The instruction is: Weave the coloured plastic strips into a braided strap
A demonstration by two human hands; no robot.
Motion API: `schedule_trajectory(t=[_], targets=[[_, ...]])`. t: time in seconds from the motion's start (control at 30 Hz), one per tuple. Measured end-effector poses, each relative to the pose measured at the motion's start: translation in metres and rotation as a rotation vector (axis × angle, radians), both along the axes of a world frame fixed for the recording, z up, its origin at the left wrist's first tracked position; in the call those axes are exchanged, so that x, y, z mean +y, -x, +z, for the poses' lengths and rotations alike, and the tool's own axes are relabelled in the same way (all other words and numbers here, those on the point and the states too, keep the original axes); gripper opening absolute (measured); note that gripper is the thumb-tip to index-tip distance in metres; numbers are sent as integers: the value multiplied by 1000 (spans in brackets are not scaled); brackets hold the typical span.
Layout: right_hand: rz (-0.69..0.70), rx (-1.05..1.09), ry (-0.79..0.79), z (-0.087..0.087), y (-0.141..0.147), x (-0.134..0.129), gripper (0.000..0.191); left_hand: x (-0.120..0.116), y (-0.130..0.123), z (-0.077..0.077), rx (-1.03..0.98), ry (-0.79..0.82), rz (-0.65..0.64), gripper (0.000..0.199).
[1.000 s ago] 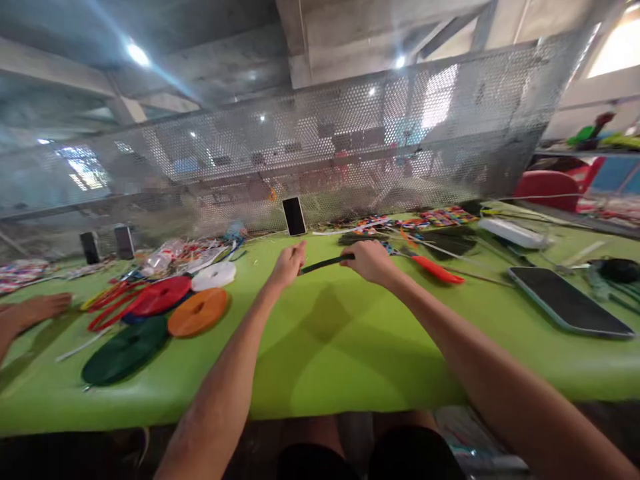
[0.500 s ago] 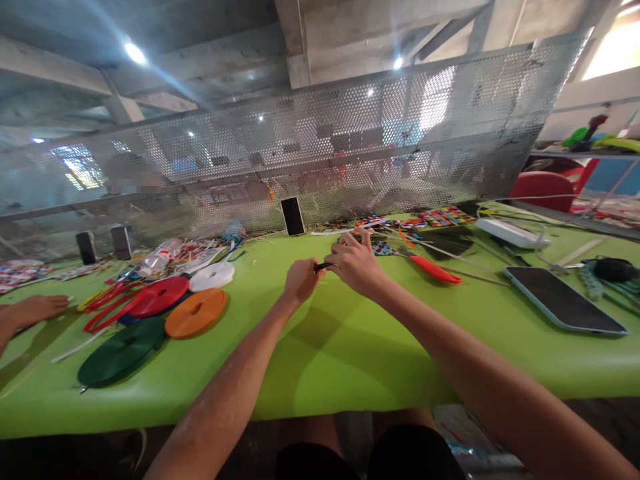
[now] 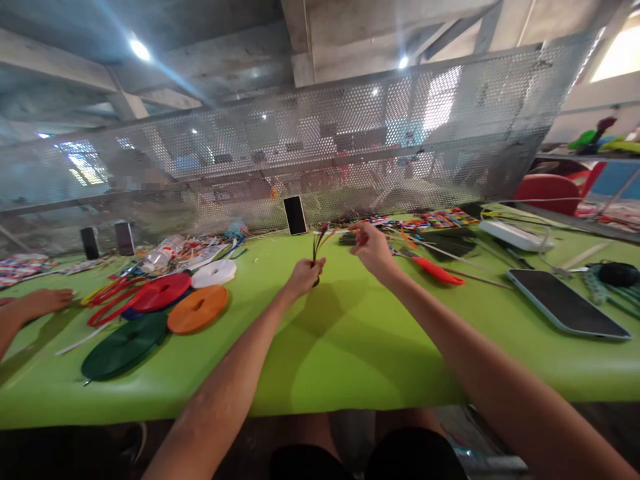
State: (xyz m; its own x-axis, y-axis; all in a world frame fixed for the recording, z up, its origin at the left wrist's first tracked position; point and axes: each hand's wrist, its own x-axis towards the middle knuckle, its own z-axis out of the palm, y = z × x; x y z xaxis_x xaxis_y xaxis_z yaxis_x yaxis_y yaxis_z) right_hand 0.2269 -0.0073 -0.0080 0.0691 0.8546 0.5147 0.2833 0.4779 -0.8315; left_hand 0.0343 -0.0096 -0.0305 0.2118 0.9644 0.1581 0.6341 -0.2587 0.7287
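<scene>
Near the middle of the green table (image 3: 350, 373), my left hand (image 3: 304, 277) is closed round a small bundle of thin dark strips (image 3: 317, 244). The strips stand up out of the fist and fan out, one of them orange. To the right, my right hand (image 3: 371, 248) is raised, its fingers bent near a pale strip end; whether it holds anything is too small to make out. Beyond the hands a dark-screened phone (image 3: 295, 215) leans upright. A red-handled tool (image 3: 437, 271) lies right of my right hand.
Flat rolls lie at left: green (image 3: 125, 347), orange (image 3: 198, 309), red (image 3: 163, 292) and white (image 3: 213, 273). Another person's hand (image 3: 47, 301) rests at far left. A large phone (image 3: 567, 303) and white power strip (image 3: 516, 236) lie right. A perforated metal screen (image 3: 320, 153) stands behind.
My hands have moved apart, the right one away to the right. The dark piece that lay between them now shows as upright, fanned strips in my left hand.
</scene>
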Motion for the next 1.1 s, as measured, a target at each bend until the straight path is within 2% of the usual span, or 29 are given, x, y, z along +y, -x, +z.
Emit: schedule_trajectory(t=[0.1,0.13,0.17,0.37,0.47,0.57,0.73,0.87,1.0,1.1], targets=[[506,27,208,-5,9,-6,52,-5,-1,2,-82,86,-135,47],[599,-2,244,-6,14,-10,54,-6,-1,2,-99,102,-174,45],[623,-43,257,-7,19,-14,53,-6,-1,1,-113,112,-205,43],[398,-239,92,-5,36,-25,15,-1,-2,-8,-87,112,-267,31],[365,-205,42,-1,35,-27,15,-2,-5,-7,1,99,-230,26],[402,-100,58,1,34,-30,22,-5,-7,-2,85,53,-162,22],[417,23,49,5,32,-29,35,-7,-12,8,187,-41,-104,31],[414,8,39,7,31,-31,32,-8,-14,7,250,-66,-93,40],[413,-101,-29,8,33,-36,23,-9,-14,1,262,-115,-48,29],[400,-91,-37,8,32,-36,22,-8,-15,-2,238,-124,-36,25]])
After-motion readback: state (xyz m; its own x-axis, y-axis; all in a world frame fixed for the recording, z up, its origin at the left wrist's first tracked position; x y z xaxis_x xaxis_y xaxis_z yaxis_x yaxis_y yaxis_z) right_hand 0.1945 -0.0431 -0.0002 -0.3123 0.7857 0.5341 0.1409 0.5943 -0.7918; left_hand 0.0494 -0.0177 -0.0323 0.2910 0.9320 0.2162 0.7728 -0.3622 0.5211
